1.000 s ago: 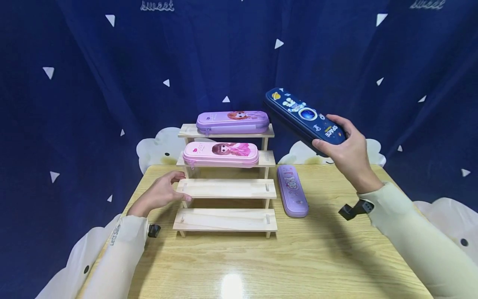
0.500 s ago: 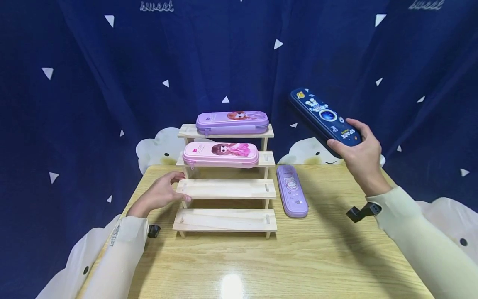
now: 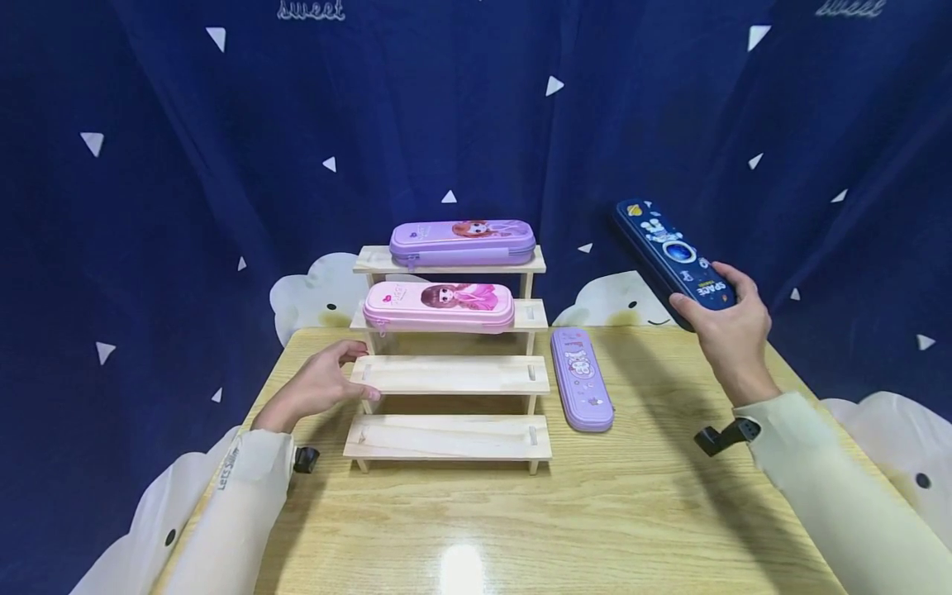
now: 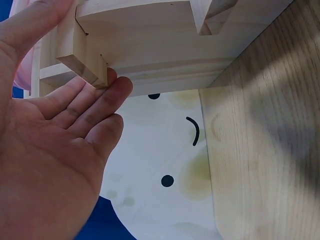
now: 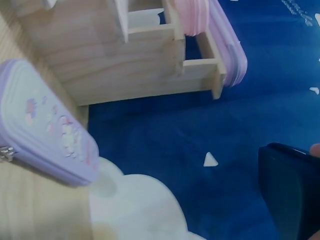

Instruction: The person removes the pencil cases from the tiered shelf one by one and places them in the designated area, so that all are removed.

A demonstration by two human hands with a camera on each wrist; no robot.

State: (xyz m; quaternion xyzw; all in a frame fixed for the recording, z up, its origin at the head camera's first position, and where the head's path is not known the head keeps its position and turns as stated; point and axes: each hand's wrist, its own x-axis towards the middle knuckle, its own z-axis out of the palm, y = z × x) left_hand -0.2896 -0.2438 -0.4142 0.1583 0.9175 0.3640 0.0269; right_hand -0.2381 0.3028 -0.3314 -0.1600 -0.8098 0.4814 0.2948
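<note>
My right hand [image 3: 730, 332] holds a navy space-print pencil case [image 3: 673, 256] in the air at the right, thumb on one long side and fingers on the other. In the right wrist view only a dark part of that navy case [image 5: 290, 190] shows. My left hand [image 3: 321, 384] grips the left end of a bare step on the stepped wooden rack [image 3: 449, 376]; in the left wrist view its fingers [image 4: 95, 110] reach below the step's end. A purple pencil case [image 3: 463, 243] lies on the top step, a pink one [image 3: 440, 307] on the step below.
Right of the rack, a lilac pencil case [image 3: 582, 380] lies on the wooden table [image 3: 461, 521], lengthwise away from me. Behind the table hangs a dark blue curtain [image 3: 446, 99] with white triangles and clouds.
The right hand has carried the navy pencil case to the right, away from the rack, and slightly lower over the last half second. The left hand and the rack stay in place.
</note>
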